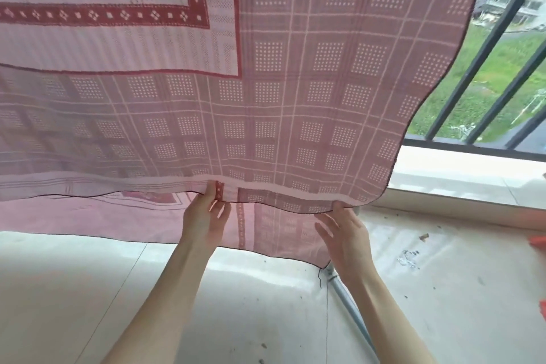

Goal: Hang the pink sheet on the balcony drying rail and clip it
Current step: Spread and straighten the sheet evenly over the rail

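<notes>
The pink sheet (266, 83), thin and checked with a dark red patterned border, hangs doubled over in front of me and fills the upper view. The rail it hangs from is out of sight above. My left hand (204, 216) pinches the front layer's lower hem between thumb and fingers. My right hand (342, 233) holds the same hem further right, near the sheet's lower right corner, fingers spread beneath it. A second layer of the sheet hangs lower behind my hands. No clip is visible.
A metal pole (348, 301) of a stand slants down to the floor under my right forearm. The black balcony railing (484, 50) and a pale ledge (461, 174) are at right. Debris lies scattered on the tiled floor (410, 257). Something orange (539, 241) lies at the right edge.
</notes>
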Motion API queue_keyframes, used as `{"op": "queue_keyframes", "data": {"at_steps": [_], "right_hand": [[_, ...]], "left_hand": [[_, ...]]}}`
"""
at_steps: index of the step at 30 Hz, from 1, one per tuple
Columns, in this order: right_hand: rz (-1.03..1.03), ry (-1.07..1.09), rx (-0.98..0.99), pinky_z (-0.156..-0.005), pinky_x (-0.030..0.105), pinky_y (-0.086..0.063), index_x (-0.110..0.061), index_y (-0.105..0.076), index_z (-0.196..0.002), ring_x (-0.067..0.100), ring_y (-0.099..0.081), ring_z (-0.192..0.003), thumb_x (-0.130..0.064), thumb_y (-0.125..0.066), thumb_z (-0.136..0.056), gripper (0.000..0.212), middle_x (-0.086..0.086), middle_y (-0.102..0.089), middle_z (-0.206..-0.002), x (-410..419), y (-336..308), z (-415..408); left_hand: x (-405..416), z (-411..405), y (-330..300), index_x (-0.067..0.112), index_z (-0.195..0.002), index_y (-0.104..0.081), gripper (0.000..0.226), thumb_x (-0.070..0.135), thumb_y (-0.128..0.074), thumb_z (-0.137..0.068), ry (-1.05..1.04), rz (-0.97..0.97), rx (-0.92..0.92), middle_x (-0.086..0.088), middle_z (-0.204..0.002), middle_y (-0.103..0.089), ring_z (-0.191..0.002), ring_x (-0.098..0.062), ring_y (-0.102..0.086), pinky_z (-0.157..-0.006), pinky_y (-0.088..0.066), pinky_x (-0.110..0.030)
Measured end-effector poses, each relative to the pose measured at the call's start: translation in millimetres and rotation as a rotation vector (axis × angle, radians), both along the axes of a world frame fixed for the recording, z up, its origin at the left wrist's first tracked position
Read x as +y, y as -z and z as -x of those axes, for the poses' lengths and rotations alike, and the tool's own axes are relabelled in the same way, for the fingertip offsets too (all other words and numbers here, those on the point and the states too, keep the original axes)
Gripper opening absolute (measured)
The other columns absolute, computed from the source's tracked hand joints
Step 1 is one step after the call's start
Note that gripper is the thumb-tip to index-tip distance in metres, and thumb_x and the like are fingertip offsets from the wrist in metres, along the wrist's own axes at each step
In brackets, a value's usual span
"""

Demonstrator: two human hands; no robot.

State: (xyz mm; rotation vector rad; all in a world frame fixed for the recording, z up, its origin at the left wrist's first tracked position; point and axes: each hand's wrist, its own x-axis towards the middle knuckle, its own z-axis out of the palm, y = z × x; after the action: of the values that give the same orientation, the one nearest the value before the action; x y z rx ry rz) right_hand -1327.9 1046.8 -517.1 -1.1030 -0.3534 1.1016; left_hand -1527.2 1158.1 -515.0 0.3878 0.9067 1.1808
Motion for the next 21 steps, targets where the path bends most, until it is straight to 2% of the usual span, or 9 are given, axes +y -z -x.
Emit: {"op": "queue_keyframes", "data": {"at_steps": [5, 8, 12, 18, 21], "right_hand": [[0.019, 0.059, -0.156, -0.075, 0.027, -0.048, -0.013, -0.064, -0.073, 0.018, -0.063, -0.077, -0.017, -0.058, -0.09, 0.019, 0.002, -0.065, -0.074, -6.3, 8.7, -17.8], [0.057, 0.076, -0.25, -0.072, 0.026, -0.048, -0.009, -0.063, -0.078, 0.017, -0.064, -0.075, -0.018, -0.058, -0.09, 0.016, 0.005, -0.065, -0.077, -6.2, 17.8, -22.9], [0.132, 0.049, -0.216, -0.071, 0.027, -0.048, -0.008, -0.061, -0.081, 0.018, -0.063, -0.075, -0.017, -0.057, -0.091, 0.014, 0.005, -0.064, -0.082, -6.5, 40.6, -23.7], [0.264, -0.009, -0.167, -0.07, 0.028, -0.046, -0.009, -0.063, -0.084, 0.021, -0.061, -0.082, -0.019, -0.057, -0.09, 0.013, 0.007, -0.066, -0.086, -6.9, 85.0, -18.6], [0.31, -0.013, -0.115, -0.07, 0.029, -0.047, -0.009, -0.063, -0.084, 0.021, -0.06, -0.083, -0.018, -0.057, -0.091, 0.013, 0.004, -0.066, -0.087, -11.1, 101.6, -13.3]], "left_hand": [[-7.0, -10.2, 14.4, 0.018, -0.072, -0.055, 0.019, 0.022, -0.055, -0.091, -0.007, -0.077, 0.109, 0.011, -0.059, -0.063, -0.063, -0.005, -0.055, -0.071, -0.043, -0.022], [-10.5, -11.7, 22.3, 0.018, -0.072, -0.053, 0.019, 0.022, -0.054, -0.091, 0.004, -0.083, 0.134, 0.011, -0.058, -0.063, -0.063, -0.005, -0.055, -0.071, -0.042, -0.023], [-13.3, -10.0, 40.7, 0.018, -0.075, -0.055, 0.017, 0.022, -0.054, -0.091, 0.02, -0.033, 0.179, 0.012, -0.059, -0.063, -0.072, -0.009, -0.053, -0.072, -0.041, -0.025], [-15.5, 1.1, 77.2, 0.017, -0.079, -0.058, 0.013, 0.021, -0.056, -0.091, 0.026, 0.076, 0.307, 0.009, -0.063, -0.064, -0.074, -0.012, -0.057, -0.076, -0.043, -0.028], [-16.5, 1.4, 93.3, 0.015, -0.079, -0.057, 0.013, 0.02, -0.056, -0.091, 0.02, 0.137, 0.35, 0.002, -0.078, -0.061, -0.078, -0.014, -0.057, -0.083, -0.042, -0.033]]}}
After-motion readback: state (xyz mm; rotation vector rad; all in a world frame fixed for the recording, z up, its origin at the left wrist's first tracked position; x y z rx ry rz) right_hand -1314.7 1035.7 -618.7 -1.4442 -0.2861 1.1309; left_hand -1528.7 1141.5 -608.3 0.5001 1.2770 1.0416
